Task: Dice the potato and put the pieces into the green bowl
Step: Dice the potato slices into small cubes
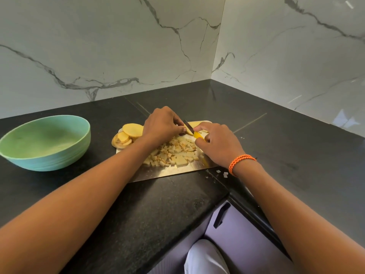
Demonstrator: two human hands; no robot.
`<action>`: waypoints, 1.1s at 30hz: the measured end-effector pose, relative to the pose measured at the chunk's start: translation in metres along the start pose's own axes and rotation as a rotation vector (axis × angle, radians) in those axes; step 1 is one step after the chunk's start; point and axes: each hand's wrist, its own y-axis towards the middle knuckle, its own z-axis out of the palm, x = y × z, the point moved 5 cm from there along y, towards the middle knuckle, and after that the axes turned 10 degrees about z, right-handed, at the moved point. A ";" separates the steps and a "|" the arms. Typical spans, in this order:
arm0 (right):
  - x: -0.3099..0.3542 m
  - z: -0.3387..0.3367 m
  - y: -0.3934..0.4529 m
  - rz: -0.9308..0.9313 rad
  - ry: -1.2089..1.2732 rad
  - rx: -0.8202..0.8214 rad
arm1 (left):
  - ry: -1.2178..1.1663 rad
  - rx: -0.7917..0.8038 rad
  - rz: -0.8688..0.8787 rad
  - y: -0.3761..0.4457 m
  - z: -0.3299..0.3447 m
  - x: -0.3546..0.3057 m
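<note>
Black polished stone formed the surface [138, 204], which ran into a corner of white marble walls [98, 46] veined in grey. From my remote view through the head camera, I saw a steel cutting board [173, 172] lying near the middle of the surface, one corner pointing toward the near edge. On the board sat a heap of diced potato pieces [173, 152], pale yellow with some browned faces. At the board's far left corner, a stack of round potato slices [128, 134] overlapped each other, partly hanging past the board's rim.

My left hand [161, 124] was curled, its fingertips pressing down on potato at the far side of the board. My right hand [219, 144] was clamped around the yellow handle of a knife [190, 128], with the dark blade angled between both hands, touching a slice. An orange braided bracelet [240, 162] circled the right wrist.

The green bowl [45, 142] stood well apart from the board, toward the left edge of the surface; I saw no pieces inside it. A few small white scraps [222, 173] lay on the surface just beside the board's right corner. Below the near edge, a lilac cabinet door [237, 234] with a dark handle showed.
</note>
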 end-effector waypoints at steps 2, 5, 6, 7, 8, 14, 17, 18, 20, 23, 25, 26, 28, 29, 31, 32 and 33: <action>0.001 0.001 -0.001 -0.001 -0.027 0.009 | 0.006 -0.003 0.001 0.000 0.001 0.000; 0.005 0.002 -0.003 -0.011 -0.054 0.030 | 0.021 -0.010 -0.005 0.000 0.002 -0.001; 0.006 0.002 -0.004 -0.017 -0.059 0.040 | 0.025 -0.011 -0.007 0.000 0.003 -0.001; 0.007 0.002 -0.005 -0.023 -0.063 0.051 | 0.026 -0.013 -0.009 0.000 0.003 0.000; 0.008 0.002 -0.007 -0.025 -0.067 0.061 | 0.027 -0.013 -0.013 0.000 0.004 0.000; -0.001 -0.005 -0.022 -0.018 -0.039 0.073 | 0.050 -0.011 -0.009 -0.001 0.005 -0.004; -0.009 -0.010 -0.035 -0.012 -0.013 0.081 | 0.058 -0.011 -0.006 -0.002 0.005 -0.005; -0.012 -0.013 -0.039 -0.005 -0.006 0.088 | 0.059 -0.010 -0.004 -0.003 0.005 -0.006; -0.017 -0.019 -0.048 0.010 -0.001 0.094 | 0.060 -0.011 -0.001 -0.003 0.004 -0.006; -0.024 -0.027 -0.054 0.028 -0.012 0.071 | 0.067 -0.014 0.008 -0.004 0.003 -0.007; -0.024 -0.030 -0.056 0.023 0.019 0.061 | 0.060 -0.008 0.006 -0.005 0.003 -0.007; -0.023 -0.032 -0.055 0.019 0.037 0.051 | 0.056 -0.003 0.004 -0.005 0.003 -0.007; -0.022 -0.036 -0.047 0.022 0.054 0.021 | 0.049 0.003 0.004 -0.004 0.002 -0.008; -0.023 -0.037 -0.041 0.029 0.058 0.010 | 0.045 0.004 0.007 -0.004 0.001 -0.009; -0.027 -0.039 -0.028 0.038 0.056 -0.003 | 0.041 0.008 0.020 -0.004 0.000 -0.010; -0.030 -0.039 -0.023 0.044 0.055 -0.013 | 0.038 0.011 0.029 -0.004 -0.001 -0.011; -0.034 -0.039 -0.019 0.053 0.061 -0.029 | 0.038 0.013 0.041 -0.004 -0.001 -0.013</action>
